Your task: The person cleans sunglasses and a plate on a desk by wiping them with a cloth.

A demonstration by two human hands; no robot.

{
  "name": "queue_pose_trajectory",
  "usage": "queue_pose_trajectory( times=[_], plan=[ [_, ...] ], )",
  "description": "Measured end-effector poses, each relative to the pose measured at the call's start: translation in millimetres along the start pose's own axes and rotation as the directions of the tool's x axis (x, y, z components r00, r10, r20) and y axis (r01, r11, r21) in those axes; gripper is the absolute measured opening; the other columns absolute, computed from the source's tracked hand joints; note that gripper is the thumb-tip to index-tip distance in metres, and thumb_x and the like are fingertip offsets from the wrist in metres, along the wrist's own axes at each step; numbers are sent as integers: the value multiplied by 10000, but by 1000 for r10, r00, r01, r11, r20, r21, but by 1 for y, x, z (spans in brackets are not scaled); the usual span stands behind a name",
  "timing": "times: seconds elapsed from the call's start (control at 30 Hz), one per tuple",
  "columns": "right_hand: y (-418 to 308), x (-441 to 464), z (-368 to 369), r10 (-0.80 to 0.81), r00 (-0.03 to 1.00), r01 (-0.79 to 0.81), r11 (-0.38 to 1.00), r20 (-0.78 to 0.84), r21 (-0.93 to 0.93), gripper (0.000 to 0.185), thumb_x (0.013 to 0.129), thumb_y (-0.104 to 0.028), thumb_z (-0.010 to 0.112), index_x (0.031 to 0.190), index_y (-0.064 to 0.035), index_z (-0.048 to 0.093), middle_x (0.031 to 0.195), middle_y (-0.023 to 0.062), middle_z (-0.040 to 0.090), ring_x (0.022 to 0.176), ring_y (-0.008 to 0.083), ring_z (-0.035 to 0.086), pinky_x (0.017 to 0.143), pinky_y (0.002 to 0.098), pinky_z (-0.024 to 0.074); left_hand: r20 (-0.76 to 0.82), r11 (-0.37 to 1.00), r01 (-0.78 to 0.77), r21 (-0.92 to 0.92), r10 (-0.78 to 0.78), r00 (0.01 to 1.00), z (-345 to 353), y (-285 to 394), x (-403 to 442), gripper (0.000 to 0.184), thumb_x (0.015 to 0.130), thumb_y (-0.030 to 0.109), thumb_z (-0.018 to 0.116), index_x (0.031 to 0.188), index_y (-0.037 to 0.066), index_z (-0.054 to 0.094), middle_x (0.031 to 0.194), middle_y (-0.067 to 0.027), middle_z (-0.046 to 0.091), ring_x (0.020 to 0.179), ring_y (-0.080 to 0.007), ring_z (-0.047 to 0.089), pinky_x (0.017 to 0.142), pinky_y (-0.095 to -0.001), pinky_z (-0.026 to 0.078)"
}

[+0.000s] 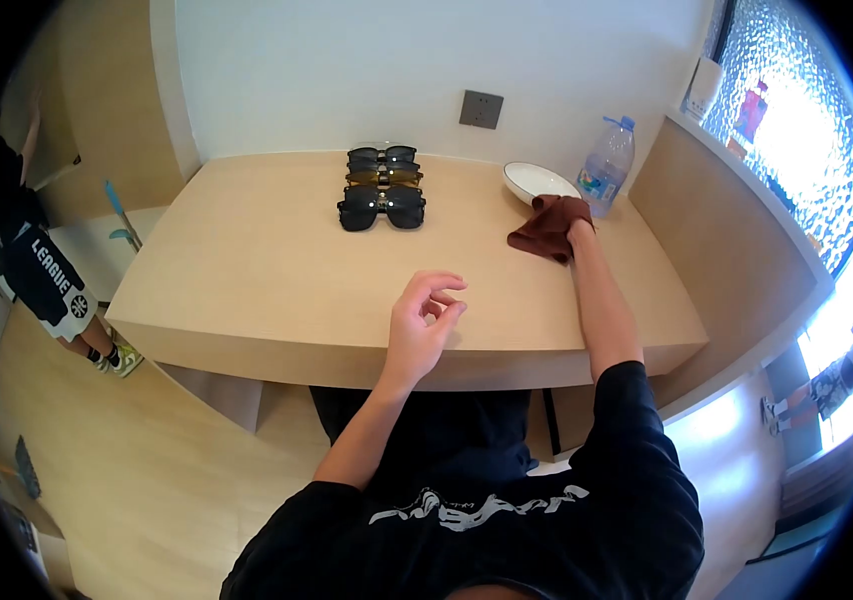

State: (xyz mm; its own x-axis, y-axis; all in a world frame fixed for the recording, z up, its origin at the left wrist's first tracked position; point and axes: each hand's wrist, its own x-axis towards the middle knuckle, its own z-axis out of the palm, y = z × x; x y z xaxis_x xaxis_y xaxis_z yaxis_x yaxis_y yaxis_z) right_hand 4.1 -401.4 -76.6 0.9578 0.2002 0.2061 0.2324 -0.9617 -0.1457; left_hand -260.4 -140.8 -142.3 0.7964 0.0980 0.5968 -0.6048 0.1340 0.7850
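My right hand (580, 229) is closed on a brown cloth (545, 235), whose folds hide most of the fingers. The cloth hangs over the front edge of a white dish with a dark rim (532, 180) and touches the desktop. Just behind and to the right of that hand stands a clear plastic bottle with a blue cap (607, 168). Over the front part of the desk, my left hand (421, 325) holds nothing; its fingers are loosely curled, with a gap between thumb and forefinger. Ahead of it lie several pairs of sunglasses (382, 208) in a row.
The pale wooden desk (247, 260) has a raised wooden side panel (737, 240) on the right. A wall socket (481, 109) sits above the back edge. Small items, including a red bottle (751, 110), stand on the window ledge. Another person (42, 260) stands at far left.
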Motion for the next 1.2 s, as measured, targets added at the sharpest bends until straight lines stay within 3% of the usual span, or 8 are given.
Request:
queue_pose_trajectory(
  times=[0.57,0.67,0.73,0.87,0.97,1.03,1.13,1.2],
  plan=[
    [-59,-63,-45,78,953,-63,996,-293,62,368,763,-451,607,905,-118,671,883,42,679,857,217,644,774,301,523,17,987,-103,125,102,995,6,8,0,130,843,-54,631,907,55,661,997,-34,659,835,-98,610,638,-211,443],
    [-39,-23,-30,-91,991,126,878,97,-462,479,668,-519,668,896,-98,671,901,62,689,877,232,648,809,306,527,15,986,-107,128,106,994,8,7,-2,99,851,-38,639,885,51,664,951,-29,675,830,-96,616,627,-213,444],
    [-16,-5,-12,122,991,-129,984,-62,-120,487,667,-535,666,890,-102,678,933,71,699,893,246,654,823,315,528,20,988,-93,123,91,996,8,8,-2,90,853,-31,645,886,51,667,931,-31,681,819,-97,620,624,-215,445],
    [-4,-1,9,48,998,-63,937,-51,-342,413,830,-494,550,913,-105,660,899,72,697,926,256,662,846,352,521,33,987,-90,135,87,996,7,6,-2,97,855,-28,646,890,59,672,926,-27,681,815,-97,625,621,-215,448],
    [2,-9,22,238,788,-300,954,-568,-16,489,751,-442,653,1035,-44,631,1022,138,690,963,231,654,828,331,523,131,989,-4,147,-16,991,-2,18,6,111,846,-35,646,895,59,678,926,-22,682,811,-99,630,625,-212,453],
    [4,2,17,733,634,-286,517,-245,807,475,804,-387,612,1110,-24,596,1085,171,675,1018,245,645,859,380,515,342,913,-40,406,-111,933,-13,36,24,80,839,5,664,901,53,680,923,-23,683,804,-95,636,632,-222,470],
    [-17,-20,12,255,666,-82,959,-701,271,393,862,-360,527,1099,-61,623,999,154,690,977,269,656,853,387,517,397,742,-164,650,-148,906,-37,34,74,112,818,52,689,928,41,673,931,-50,681,816,-140,651,657,-271,503],
    [-74,-60,-22,357,649,-92,913,-672,397,336,860,-338,514,1034,-70,622,921,150,678,912,284,652,813,387,513,392,534,-360,765,56,918,-60,11,112,177,809,45,696,981,38,654,972,-71,671,818,-180,654,660,-286,517]
  ],
)
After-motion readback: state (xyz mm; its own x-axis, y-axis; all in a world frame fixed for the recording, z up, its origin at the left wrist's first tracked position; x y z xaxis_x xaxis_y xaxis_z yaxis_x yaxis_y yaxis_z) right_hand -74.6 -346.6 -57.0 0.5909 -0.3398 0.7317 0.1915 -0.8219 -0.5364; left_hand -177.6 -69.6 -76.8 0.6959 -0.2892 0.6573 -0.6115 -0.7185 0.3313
